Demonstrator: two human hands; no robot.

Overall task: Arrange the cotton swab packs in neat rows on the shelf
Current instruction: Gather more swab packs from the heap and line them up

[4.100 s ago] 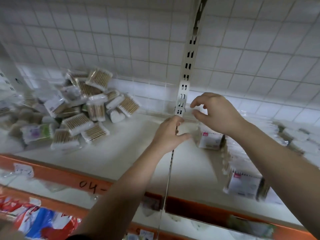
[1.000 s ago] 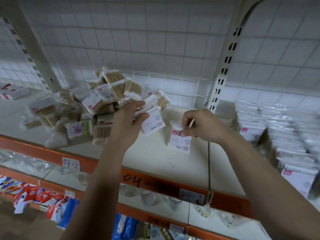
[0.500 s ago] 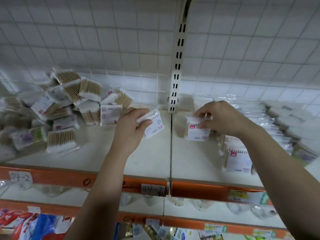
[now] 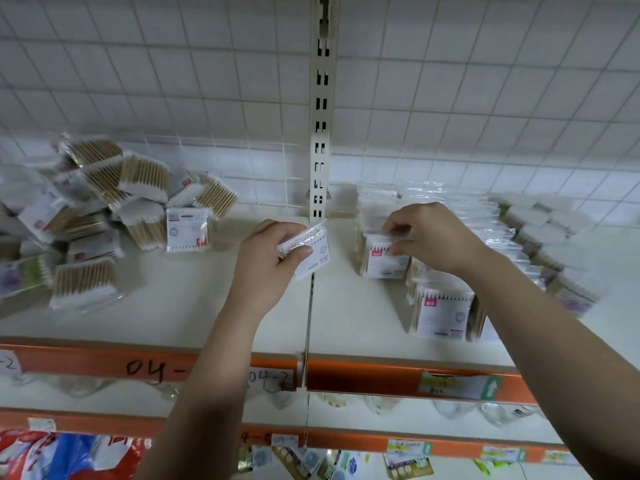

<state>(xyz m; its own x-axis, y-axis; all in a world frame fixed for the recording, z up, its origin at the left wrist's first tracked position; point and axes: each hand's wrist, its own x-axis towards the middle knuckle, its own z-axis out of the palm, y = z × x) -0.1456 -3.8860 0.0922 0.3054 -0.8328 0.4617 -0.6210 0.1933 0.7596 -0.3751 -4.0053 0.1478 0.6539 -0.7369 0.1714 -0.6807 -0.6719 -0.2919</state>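
Note:
My left hand grips a cotton swab pack with a white label, held above the seam of the cream shelf. My right hand pinches the top of another swab pack that stands upright at the left end of the rows of packs on the right half of the shelf. A second upright pack stands nearer the front edge. A loose heap of swab packs lies on the left half.
A slotted cream upright post rises at the back centre, in front of a white wire grid wall. Orange price rails run along the shelf fronts. Lower shelves hold clear bags and colourful packets.
Both hands carried a pack each from the heap toward the right. My right hand has lowered its pack against the rows; my left hand has moved its pack over the shelf seam.

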